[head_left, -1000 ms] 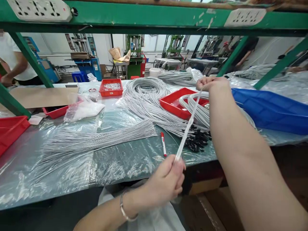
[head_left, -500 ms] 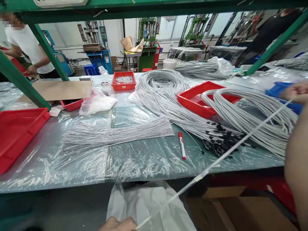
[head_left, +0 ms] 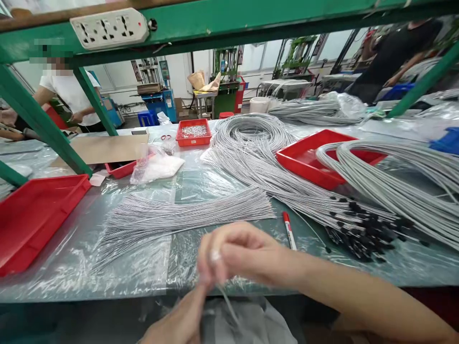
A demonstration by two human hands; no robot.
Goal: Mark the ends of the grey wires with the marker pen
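Observation:
My right hand (head_left: 238, 255) is blurred, close to the table's front edge, fingers curled around something pale at its tip. My left hand (head_left: 177, 322) comes up from below and meets it, fingers hidden by blur. A thin white strip (head_left: 229, 306) hangs between them over a white plastic bag (head_left: 258, 325). Beyond the hands lies a fan of straight grey wires (head_left: 172, 217) and a red marker (head_left: 289, 230). Grey cables with black ends (head_left: 362, 229) spread at the right.
A red tray (head_left: 32, 215) sits at the left, another red tray (head_left: 308, 155) holds coiled cables, and a small red tray (head_left: 193, 131) holds metal bits. A green frame with a power strip (head_left: 109, 28) runs overhead. Other people stand at the far left and far right.
My right hand has swung from far out on the right back to my left hand at the table's front edge. The long stretched strip is now gathered between them.

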